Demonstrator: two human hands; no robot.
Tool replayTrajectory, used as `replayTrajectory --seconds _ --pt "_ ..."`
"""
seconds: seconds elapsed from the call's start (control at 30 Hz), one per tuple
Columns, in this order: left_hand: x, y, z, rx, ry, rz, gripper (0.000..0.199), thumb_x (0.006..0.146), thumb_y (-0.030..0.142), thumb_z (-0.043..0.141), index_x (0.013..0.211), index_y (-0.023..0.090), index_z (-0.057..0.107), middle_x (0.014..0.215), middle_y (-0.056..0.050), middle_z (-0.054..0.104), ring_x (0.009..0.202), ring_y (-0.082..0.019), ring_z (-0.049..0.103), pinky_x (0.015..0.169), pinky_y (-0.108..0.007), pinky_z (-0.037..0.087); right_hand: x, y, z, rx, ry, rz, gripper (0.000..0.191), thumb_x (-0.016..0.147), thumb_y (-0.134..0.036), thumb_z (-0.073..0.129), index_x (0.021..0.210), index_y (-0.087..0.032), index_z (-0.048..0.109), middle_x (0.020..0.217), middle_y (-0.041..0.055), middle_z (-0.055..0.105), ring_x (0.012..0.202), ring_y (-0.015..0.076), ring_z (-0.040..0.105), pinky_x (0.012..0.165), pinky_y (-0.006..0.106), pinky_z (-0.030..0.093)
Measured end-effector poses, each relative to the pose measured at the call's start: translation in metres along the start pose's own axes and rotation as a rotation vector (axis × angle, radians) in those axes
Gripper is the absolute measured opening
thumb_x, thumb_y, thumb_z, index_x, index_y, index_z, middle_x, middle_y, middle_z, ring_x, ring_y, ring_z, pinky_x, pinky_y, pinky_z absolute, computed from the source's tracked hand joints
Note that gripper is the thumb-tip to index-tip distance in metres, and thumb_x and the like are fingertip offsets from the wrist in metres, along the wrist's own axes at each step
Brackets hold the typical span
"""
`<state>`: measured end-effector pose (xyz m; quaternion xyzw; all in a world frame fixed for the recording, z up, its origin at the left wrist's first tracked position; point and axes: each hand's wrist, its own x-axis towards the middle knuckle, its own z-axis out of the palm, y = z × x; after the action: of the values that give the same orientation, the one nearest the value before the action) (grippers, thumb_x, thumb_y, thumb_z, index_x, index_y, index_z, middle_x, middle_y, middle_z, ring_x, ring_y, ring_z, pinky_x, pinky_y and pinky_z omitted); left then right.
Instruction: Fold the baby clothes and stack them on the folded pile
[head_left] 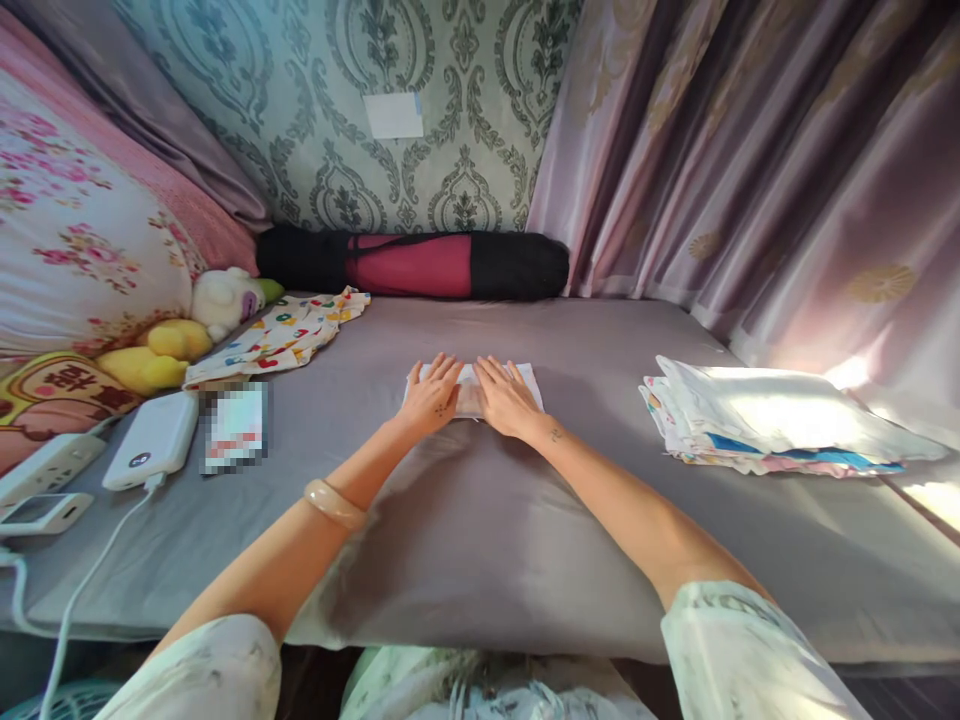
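Note:
A small folded white cloth [469,398] lies flat on the grey bed sheet [480,530], in the middle of the view. My left hand [433,393] rests palm down on its left part, fingers stretched out and pointing away from me. On the right part lies my right hand [506,395], also flat with its fingers extended. A strip of the cloth shows between the two hands, and its far right corner sticks out past my right fingers. The rest of the cloth is hidden under my palms.
At right sits a stack of folded clothes [780,415]. A printed cloth [289,335], plush toys [176,350], a blurred card [236,425], a white power bank [154,440] with its cable and a power strip [52,470] are at left. A black and red rolled bag [412,265] lies along the wall.

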<state>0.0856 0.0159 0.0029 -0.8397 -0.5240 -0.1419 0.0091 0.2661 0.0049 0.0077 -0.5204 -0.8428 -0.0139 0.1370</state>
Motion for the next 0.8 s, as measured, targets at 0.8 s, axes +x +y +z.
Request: replayTrajectory --seconds 0.8 --pt "0.017 -0.001 0.030 0.022 -0.227 -0.086 0.058 0.101 0.036 0.016 0.153 0.013 0.028 0.158 -0.009 0.029 0.148 -0.026 0.021 0.120 -0.048 0.016 0.025 0.006 0.037 0.096 -0.169 0.087 0.059 0.097 -0.029 0.021 0.151 -0.007 0.031 0.159 0.0109 0.027 0.146 0.0237 0.023 0.119 0.044 0.016"
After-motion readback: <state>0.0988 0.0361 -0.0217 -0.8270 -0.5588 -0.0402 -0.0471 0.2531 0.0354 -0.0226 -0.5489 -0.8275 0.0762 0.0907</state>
